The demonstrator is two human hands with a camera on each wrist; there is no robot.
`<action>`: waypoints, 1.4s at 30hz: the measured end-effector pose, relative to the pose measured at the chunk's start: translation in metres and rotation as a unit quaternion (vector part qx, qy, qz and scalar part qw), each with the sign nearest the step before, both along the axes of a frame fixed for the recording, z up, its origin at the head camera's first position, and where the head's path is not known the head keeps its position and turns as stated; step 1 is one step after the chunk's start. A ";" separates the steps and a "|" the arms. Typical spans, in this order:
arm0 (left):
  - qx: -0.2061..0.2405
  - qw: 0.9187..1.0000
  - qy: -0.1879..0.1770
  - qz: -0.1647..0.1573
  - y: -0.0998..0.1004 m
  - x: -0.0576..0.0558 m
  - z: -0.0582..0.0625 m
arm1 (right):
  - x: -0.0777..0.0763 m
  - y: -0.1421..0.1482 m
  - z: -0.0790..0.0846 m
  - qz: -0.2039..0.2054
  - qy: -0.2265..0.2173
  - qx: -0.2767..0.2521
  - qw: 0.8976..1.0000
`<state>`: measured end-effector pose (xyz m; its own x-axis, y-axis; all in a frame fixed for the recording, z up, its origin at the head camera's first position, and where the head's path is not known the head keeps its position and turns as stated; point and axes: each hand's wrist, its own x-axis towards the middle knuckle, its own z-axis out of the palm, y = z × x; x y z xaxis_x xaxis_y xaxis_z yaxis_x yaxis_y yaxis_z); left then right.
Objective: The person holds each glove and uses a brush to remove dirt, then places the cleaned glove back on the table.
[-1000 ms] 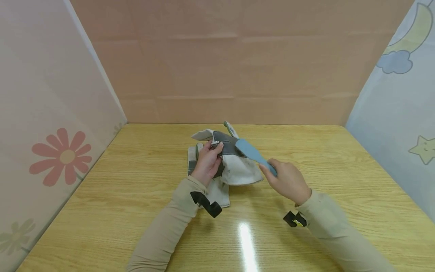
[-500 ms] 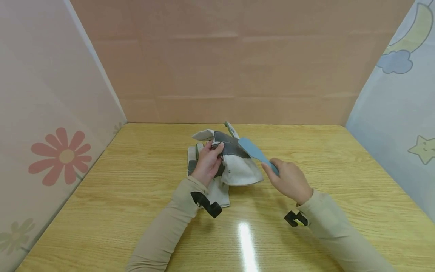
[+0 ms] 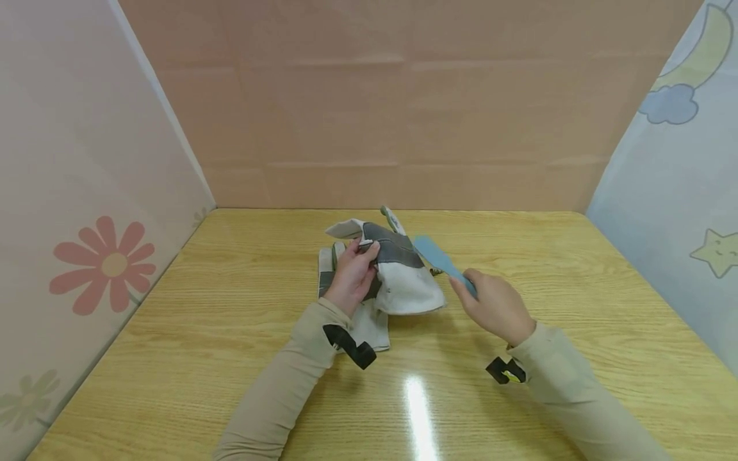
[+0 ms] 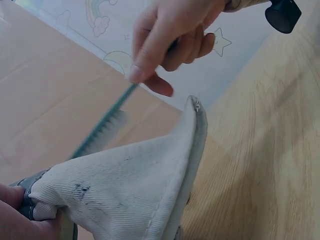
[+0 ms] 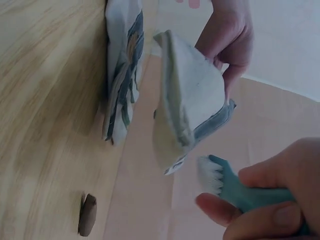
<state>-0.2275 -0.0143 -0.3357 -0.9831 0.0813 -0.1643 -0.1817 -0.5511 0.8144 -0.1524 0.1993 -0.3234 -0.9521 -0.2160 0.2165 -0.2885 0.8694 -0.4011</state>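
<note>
My left hand (image 3: 353, 275) grips a white and grey canvas work glove (image 3: 410, 285) above the table, its flared cuff facing right. Faint dark stains mark the white cloth (image 4: 115, 190) in the left wrist view. Another such glove (image 3: 369, 330) lies on the wood below, partly covered by my left hand and the raised glove. A blue scrubbing brush (image 3: 435, 253) with white bristles is held by the handle in my right hand (image 3: 497, 307), thumb along it. From the right wrist view, the bristles (image 5: 210, 175) stand just apart from the held glove.
A small brown object (image 5: 87, 215) sits on the wooden table (image 3: 230, 320), beyond the cuff; its kind is unclear. A plain pinkish-brown panel (image 3: 369, 128) closes off the back. Patterned panels stand at the left and right sides.
The brush has slid right and slightly down, from over the grey band to the glove's right edge. A small dark object now shows beside the cuff. My left hand stays put.
</note>
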 end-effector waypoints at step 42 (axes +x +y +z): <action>0.007 1.000 -0.014 -0.020 0.005 0.004 0.004 | 0.006 0.002 0.002 0.016 0.016 0.002 1.000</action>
